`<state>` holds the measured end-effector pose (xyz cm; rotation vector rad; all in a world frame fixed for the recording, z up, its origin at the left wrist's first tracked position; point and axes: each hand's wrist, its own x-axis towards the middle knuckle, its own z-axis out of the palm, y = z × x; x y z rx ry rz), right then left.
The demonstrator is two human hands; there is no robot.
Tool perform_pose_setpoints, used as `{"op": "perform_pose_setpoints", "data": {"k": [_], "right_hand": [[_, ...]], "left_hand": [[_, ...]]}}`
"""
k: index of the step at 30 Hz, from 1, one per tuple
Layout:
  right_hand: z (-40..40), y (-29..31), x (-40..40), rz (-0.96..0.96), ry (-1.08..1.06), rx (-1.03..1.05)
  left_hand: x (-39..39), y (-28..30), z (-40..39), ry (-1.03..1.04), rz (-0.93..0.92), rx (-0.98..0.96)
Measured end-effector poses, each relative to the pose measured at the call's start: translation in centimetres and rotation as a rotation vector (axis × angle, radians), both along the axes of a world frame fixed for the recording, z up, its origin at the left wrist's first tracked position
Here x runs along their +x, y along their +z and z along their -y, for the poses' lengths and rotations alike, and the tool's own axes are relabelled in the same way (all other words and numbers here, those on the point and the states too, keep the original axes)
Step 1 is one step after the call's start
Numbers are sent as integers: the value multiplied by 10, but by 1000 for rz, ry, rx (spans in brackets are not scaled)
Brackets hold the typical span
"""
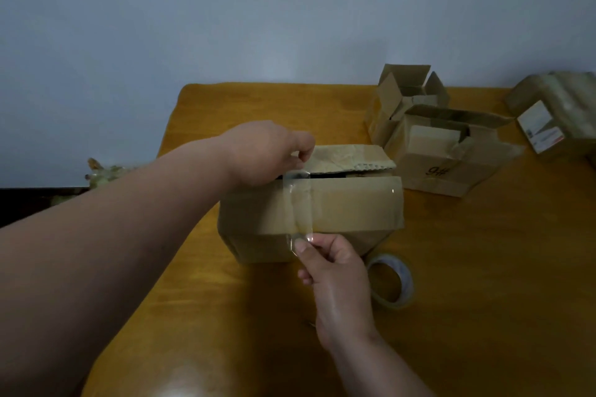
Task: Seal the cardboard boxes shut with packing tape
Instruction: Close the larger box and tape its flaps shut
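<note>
Your left hand (261, 155) pinches the far end of a clear tape strip (298, 203) at the box's (322, 213) top gap, your right hand (335, 271) pinches its near end below the front edge, roll (392, 280) just beside on the table (483, 267).

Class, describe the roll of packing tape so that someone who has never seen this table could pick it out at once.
Start at the wooden table and find the cardboard box nearest the person. The roll of packing tape lies on the table just off the box's near right corner, beside the right hand. It is the only round, ring-shaped, clear thing there; everything else nearby is boxy brown cardboard.
</note>
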<state>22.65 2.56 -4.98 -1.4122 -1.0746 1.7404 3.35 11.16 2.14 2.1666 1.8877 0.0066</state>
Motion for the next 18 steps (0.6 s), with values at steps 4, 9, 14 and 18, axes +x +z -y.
{"op": "perform_pose_setpoints", "data": {"k": [4, 9, 14, 18], "right_hand": [[2, -5, -6, 68, -3, 45], [-2, -15, -7, 148, 7, 101], [-4, -20, -9, 234, 6, 168], [-4, -23, -11, 255, 7, 158]], "left_hand": [[-3, -8, 0, -16, -23, 28], [-7, -20, 1, 1, -37, 45], [-8, -21, 1, 58, 44, 1], [-9, -20, 0, 115, 163, -62]]}}
